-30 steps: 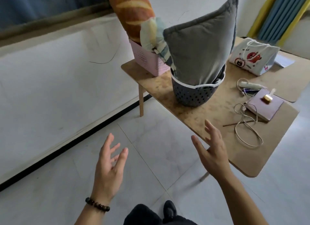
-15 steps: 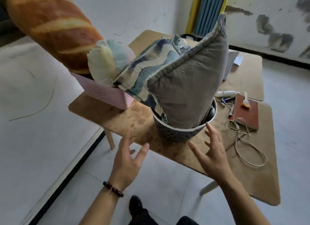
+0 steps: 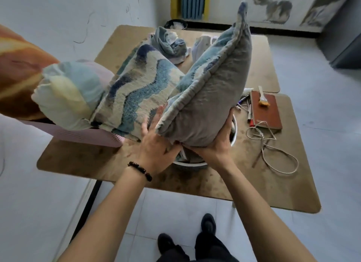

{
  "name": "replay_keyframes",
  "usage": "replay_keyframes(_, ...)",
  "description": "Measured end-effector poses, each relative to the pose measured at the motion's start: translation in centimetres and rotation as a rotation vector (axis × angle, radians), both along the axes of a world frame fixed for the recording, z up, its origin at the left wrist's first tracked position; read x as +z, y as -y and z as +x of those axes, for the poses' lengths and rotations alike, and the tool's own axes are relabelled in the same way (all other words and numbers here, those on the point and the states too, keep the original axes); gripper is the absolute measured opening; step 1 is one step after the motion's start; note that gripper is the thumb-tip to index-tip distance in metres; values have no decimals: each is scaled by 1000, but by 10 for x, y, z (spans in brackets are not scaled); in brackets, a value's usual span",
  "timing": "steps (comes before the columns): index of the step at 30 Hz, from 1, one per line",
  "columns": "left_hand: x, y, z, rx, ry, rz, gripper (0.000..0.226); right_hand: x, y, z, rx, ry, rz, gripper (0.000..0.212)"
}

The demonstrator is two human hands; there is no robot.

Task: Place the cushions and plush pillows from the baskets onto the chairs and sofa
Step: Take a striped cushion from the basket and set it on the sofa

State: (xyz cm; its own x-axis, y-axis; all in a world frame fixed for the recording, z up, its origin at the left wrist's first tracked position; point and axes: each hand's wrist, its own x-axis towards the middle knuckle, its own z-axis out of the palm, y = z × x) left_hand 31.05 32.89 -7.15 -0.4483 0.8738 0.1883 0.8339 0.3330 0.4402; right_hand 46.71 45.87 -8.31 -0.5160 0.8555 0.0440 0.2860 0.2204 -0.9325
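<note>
Left hand [image 3: 156, 144], right hand [image 3: 214, 147] now on upright grey cushion [image 3: 211, 97]

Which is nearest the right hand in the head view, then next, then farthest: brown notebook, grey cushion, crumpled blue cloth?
1. grey cushion, held by the right hand.
2. brown notebook, off to the right.
3. crumpled blue cloth, far back.
</note>
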Motion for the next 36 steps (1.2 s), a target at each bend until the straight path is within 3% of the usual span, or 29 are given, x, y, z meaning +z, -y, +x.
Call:
replay_keyframes(4, -18, -18, 2, -15, -169, -224, 110, -12, -19, 12, -5, -148, -33, 147)
replay_keyframes(7, -20, -28, 8, 23, -208, -385, 120, -4, -35, 23, 4, -236, -123, 134)
replay_keyframes(11, -17, -33, 20, 81, -321, -537, 106, 24, -51, 32, -20, -368, -251, 101)
replay_keyframes(18, -10, -50, 38, 200, -310, -602, 82, 48, -63, 26, 92, -397, -208, 88)
replay_keyframes(24, -19, -62, 55, 170, -328, -606, 92, 32, -85, 34, 265, -193, -87, 113)
replay_keyframes(28, -31, -60, 53, 175, -306, -513, 103, 2, -82, 42, 194, -69, -47, 125)
replay_keyframes(31, -27, -59, 52, 184, -310, -564, 102, -5, -76, 37, 171, 104, 23, 141)
replay_keyframes(34, -19, -59, 56, 135, -310, -629, 88, -2, -75, 23, 190, 128, -72, 163)
replay_keyframes(36, -16, -53, 56, 96, -354, -578, 101, -1, -80, 14, 157, 91, -168, 161)
